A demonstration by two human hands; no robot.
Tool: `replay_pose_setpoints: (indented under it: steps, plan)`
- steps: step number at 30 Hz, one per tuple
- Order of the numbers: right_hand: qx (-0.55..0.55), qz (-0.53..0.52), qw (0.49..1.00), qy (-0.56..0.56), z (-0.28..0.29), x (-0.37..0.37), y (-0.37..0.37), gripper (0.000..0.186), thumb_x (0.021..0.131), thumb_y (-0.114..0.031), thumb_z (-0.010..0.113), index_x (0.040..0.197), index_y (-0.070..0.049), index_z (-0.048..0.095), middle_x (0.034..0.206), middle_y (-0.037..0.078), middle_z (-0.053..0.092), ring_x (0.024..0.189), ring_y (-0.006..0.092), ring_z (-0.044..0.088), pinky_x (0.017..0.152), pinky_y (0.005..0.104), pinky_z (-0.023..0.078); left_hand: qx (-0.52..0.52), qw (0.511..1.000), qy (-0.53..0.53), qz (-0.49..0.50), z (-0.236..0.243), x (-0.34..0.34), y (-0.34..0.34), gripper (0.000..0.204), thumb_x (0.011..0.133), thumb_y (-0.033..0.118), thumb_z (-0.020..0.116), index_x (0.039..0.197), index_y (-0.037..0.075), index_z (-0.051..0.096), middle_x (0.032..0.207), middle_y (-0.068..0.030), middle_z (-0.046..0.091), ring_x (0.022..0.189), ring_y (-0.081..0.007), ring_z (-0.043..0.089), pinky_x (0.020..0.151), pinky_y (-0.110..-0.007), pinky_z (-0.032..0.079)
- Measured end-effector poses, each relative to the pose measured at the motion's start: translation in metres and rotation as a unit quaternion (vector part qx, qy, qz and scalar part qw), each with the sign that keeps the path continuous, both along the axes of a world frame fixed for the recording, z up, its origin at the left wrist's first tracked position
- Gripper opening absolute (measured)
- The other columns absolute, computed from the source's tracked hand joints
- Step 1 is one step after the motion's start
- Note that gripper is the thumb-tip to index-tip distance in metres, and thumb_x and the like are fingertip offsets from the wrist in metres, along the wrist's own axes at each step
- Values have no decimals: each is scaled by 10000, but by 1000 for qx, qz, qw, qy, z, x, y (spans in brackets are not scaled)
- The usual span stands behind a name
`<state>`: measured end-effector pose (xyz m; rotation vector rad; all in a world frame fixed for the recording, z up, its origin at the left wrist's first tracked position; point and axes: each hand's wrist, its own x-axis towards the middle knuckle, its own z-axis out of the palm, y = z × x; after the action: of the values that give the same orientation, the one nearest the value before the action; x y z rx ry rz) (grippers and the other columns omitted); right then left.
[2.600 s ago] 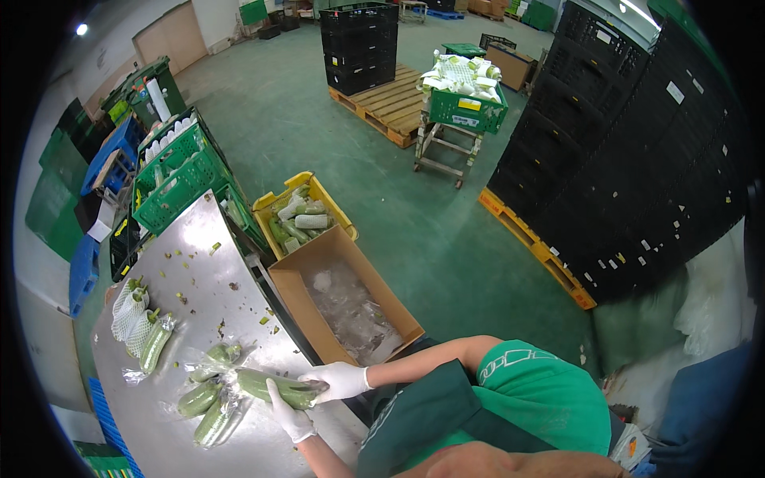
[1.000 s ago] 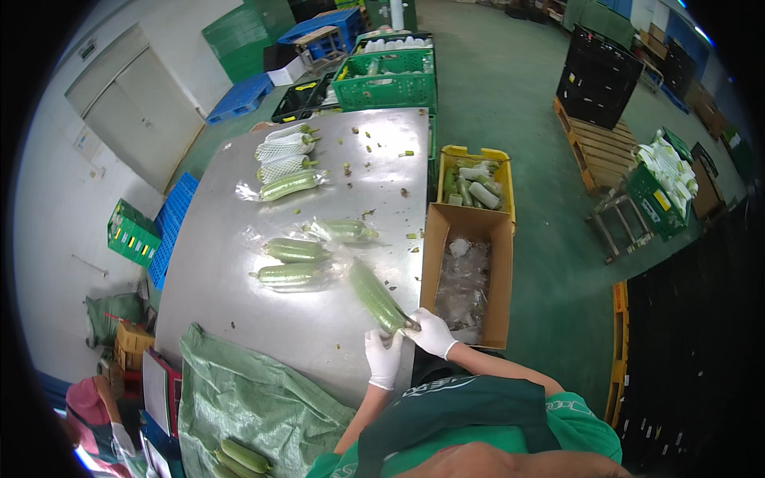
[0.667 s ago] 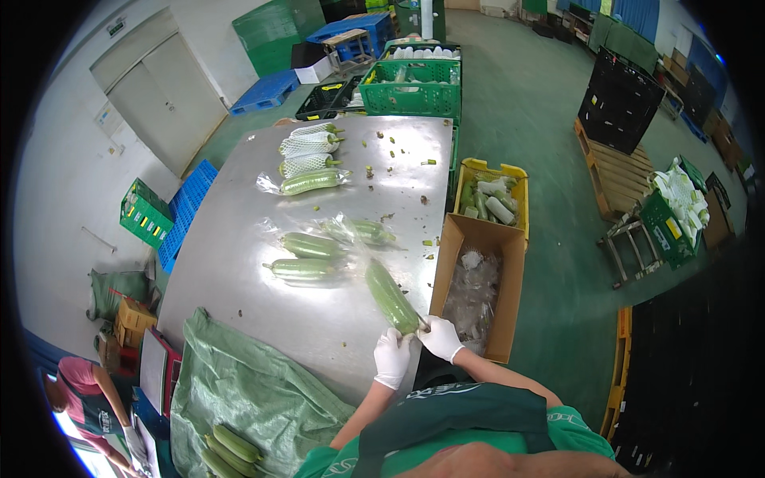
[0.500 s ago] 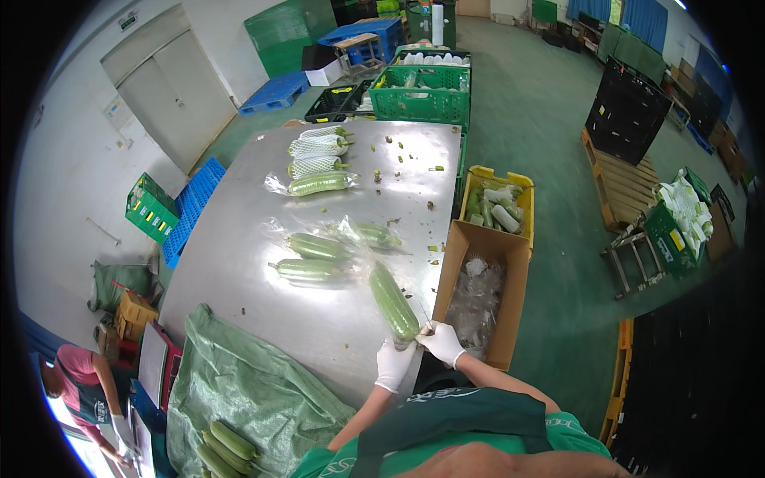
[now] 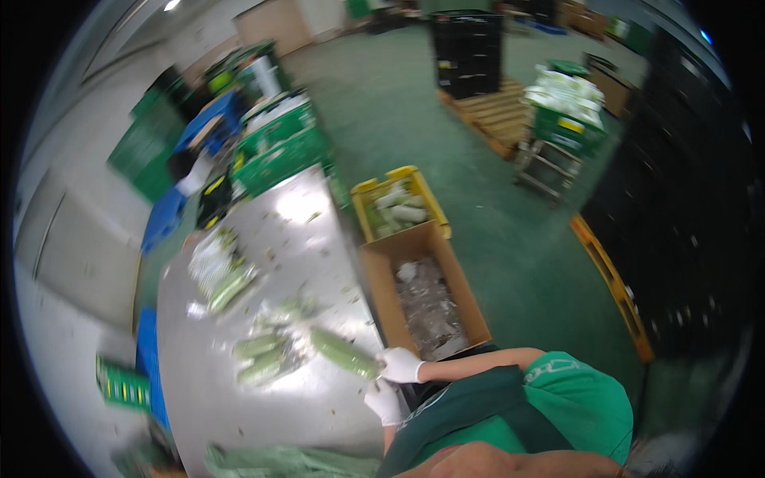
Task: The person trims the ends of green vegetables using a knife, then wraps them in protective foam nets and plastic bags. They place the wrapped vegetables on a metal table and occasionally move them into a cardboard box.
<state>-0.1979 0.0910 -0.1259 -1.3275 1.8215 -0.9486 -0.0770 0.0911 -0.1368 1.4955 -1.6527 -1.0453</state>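
Note:
Both white-gloved hands are at the near end of a long, pale-green vegetable in a clear bag, lying angled over the steel table. My right hand grips that end from the right; my left hand pinches at it just below. Motion blur hides finger detail. Farther left on the table lie several bagged vegetables and a group in white foam netting, with scattered trimmings between.
A cardboard box of plastic bags borders the table's right, with a yellow crate of vegetables behind. Green crates stand beyond. Farther right are a loaded green crate on a trolley, pallets and stacked black crates.
The view has swung to the right since half a second ago, taking the other person out of sight. My hands remain on the same bagged vegetable's end.

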Motion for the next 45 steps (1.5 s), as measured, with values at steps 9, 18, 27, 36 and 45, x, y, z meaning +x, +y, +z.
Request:
replay_pose_setpoints:
  steps: [9,18,27,36,45]
  plan:
    - [-59,-9,997,58,8,6,-12,120,665,-93,552,766,-31,568,724,213,586,717,401,581,626,477,436,-139,973,-186,14,-51,48,-30,229,783,114,532,623,-48,559,562,-225,549,479,-397,510,482,-464,401]
    - [-66,87,992,-61,24,5,-9,174,730,-173,562,838,-40,532,776,194,569,747,375,569,653,441,435,-157,973,-167,-11,-17,39,-30,196,817,104,512,694,-45,549,642,-230,554,539,-385,526,516,-445,418]
    - [-119,126,982,69,13,9,-15,153,750,-148,583,875,-58,576,792,170,591,782,374,583,673,438,462,-195,966,-164,-49,0,41,-48,167,851,94,492,765,-42,538,721,-234,559,600,-373,542,550,-427,434]
    - [-84,-2,996,-5,-1,-7,-13,354,742,-152,567,1092,-101,561,948,208,616,828,393,591,713,447,476,-281,932,-214,-82,86,35,-35,143,885,84,473,837,-40,528,800,-239,565,660,-361,558,583,-409,451]
    - [8,-21,999,-36,4,9,-25,430,721,-323,627,1008,-7,573,918,220,625,894,362,601,772,430,466,-135,988,-60,-35,32,48,-37,289,913,133,506,1121,-50,424,999,-212,528,861,-305,555,751,-395,476]
